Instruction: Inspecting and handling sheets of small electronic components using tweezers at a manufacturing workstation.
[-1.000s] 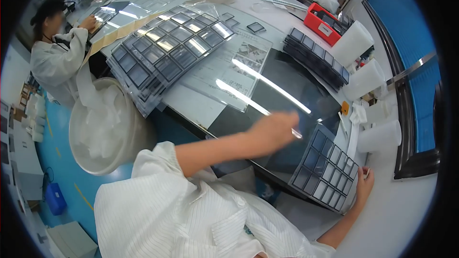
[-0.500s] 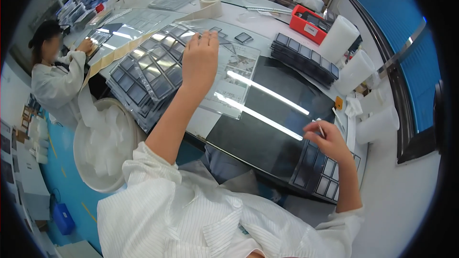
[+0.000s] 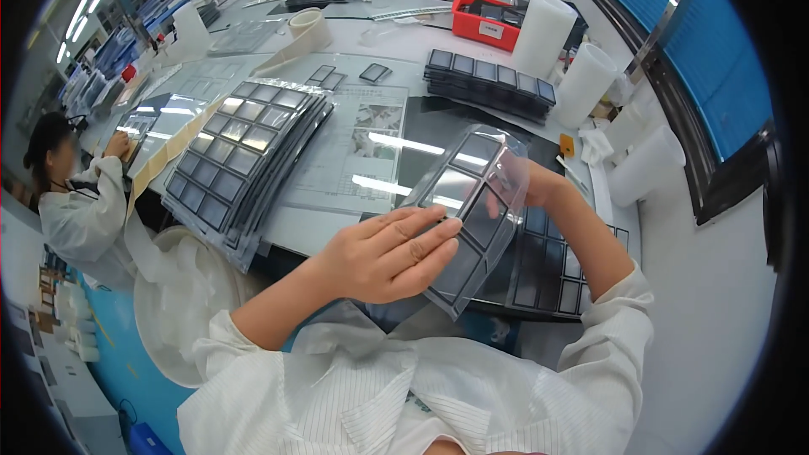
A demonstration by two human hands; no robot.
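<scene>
Over the dark mat point(image 3: 430, 131), a clear plastic tray of dark-framed panels point(image 3: 466, 187) is held tilted between my hands. My left hand point(image 3: 392, 257) lies across the tray's left side, fingers together on its face; its thumb is hidden. Gripping the right edge, my right hand point(image 3: 533, 184) shows partly through the clear plastic. To the left, a stack of similar panel trays point(image 3: 240, 147) sits near the table edge. More dark-framed panels point(image 3: 539, 265) lie by the front right edge, below my right forearm.
Small loose framed pieces point(image 3: 375, 73) lie beyond the mat. Another panel stack point(image 3: 489, 80), a red bin point(image 3: 484, 24) and white rolls point(image 3: 543, 34) stand at the back right. A white tub point(image 3: 156, 320) is at the left. Co-workers point(image 3: 80, 194) sit at the left and far side.
My left hand has moved from the left stack toward the middle, and a panel tray is now in both hands. My right hand has risen to its edge. The view has shifted.
</scene>
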